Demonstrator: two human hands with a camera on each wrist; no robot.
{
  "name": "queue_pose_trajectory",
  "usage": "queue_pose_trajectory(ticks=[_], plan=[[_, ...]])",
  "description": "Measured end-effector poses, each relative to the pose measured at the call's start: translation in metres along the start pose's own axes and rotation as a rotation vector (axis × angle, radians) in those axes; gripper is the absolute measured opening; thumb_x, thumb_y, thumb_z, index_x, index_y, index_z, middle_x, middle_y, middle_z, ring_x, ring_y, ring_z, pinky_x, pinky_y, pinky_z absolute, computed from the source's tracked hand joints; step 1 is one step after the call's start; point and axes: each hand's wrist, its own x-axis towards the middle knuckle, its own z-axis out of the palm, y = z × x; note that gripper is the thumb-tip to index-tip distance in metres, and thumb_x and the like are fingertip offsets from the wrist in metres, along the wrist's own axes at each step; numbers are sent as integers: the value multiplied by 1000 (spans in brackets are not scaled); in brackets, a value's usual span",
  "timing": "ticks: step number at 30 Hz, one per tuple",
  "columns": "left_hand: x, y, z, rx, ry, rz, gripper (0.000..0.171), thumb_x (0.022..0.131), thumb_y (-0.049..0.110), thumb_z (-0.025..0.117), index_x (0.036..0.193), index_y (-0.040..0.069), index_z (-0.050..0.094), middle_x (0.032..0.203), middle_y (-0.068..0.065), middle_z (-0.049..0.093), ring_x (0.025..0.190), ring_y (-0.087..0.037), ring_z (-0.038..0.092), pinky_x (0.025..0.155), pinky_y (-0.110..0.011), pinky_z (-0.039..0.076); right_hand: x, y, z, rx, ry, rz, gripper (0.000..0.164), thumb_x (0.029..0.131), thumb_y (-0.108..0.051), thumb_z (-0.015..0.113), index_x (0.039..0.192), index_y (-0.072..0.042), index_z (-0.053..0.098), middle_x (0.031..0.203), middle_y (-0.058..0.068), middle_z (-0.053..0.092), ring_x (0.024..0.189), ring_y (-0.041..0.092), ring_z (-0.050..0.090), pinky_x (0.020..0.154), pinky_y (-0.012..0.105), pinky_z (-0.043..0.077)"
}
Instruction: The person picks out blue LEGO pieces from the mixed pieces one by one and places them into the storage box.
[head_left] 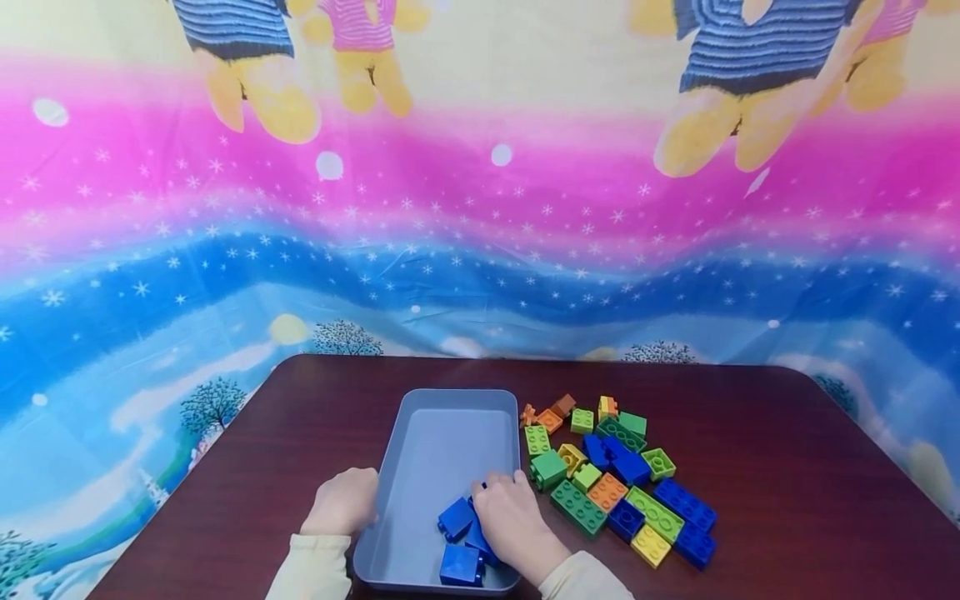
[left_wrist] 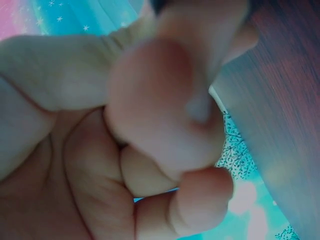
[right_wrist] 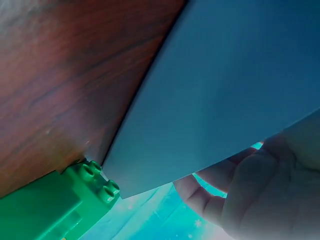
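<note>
With 12 o'clock at the far edge of the table point(head_left: 315, 417), the gray tray point(head_left: 420, 450) has blue bricks point(head_left: 462, 565) grouped inside it, at about 5 o'clock. The right hand point(head_left: 516, 521) reaches over the rim from between 3 and 4, bent fingers down among those bricks; the tray's wall hides the fingertips in the right wrist view, so I cannot tell whether they clamp a brick. The left hand point(head_left: 342, 502) is by the tray's 9 o'clock side, its fingers folded together with nothing seen in them.

Working among these bricks seems to call for a slow, low touch: they lie close together, and one dragged or dropped could jostle its neighbours. Fingertips would likely do best on a brick's smooth sides, off the studs. The wrist should ride above the rim and away from the green brick point(head_left: 549, 469) just outside it near 3 o'clock, where the loose bricks point(head_left: 577, 507) begin. A light brace from the left hand at 9 could keep the tray from sliding.
</note>
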Motion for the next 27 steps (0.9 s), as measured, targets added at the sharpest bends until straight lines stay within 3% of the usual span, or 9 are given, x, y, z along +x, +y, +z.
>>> queue_pose_trajectory(ticks=[6,13,27], plan=[[0,-2,3,4,-3,4,19,63,1,74,64,4,55,56,-4,52,51,-17,49,48,-39,43,-3,2,0,20,-20,-25,13,82,-17,62,93,-12,66,77,2,58,70,13,52,59,29,34],[-1,-5,5,-10,-20,-1,19,62,1,74,66,3,56,57,-4,53,52,-17,48,49,-40,43,-6,4,-2,66,36,-71,16,83,-19,61,97,-13,65,87,2,59,76,15,51,60,28,39],[2,-3,2,-26,1,23,19,62,-1,71,63,5,53,57,-4,51,52,-17,48,48,-39,42,-8,9,1,114,60,-65,26,85,-17,59,110,-13,61,103,7,59,89,18,53,70,32,46]])
